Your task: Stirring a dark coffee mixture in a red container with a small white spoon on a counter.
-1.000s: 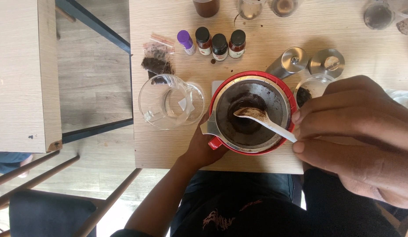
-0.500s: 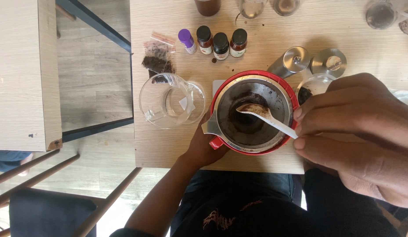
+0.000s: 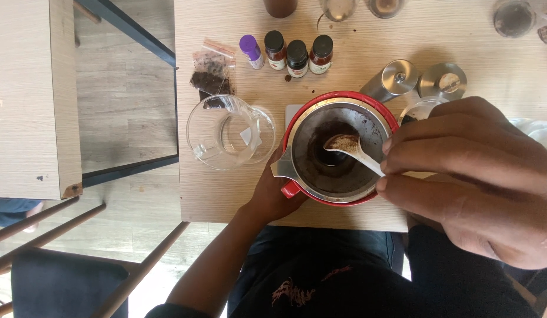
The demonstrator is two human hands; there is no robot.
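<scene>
The spoon (image 3: 351, 151) sat pinched between the fingertips of our right hand (image 3: 473, 176), its bowl reaching out past them over the middle of the dripper (image 3: 341, 147) and carrying a little pale powder. Our left hand (image 3: 272, 194) was pressed against the dripper's near-left side, fingers closed on its handle. Inside the red-rimmed dripper lay dark wet grounds around a darker centre. Just left of it stood a clear glass jug (image 3: 229, 132), seemingly empty. Behind, on the table (image 3: 226, 200), we had four small bottles (image 3: 288, 53), a bag (image 3: 211, 73) of dark bits and two metal lids (image 3: 423, 81).
</scene>
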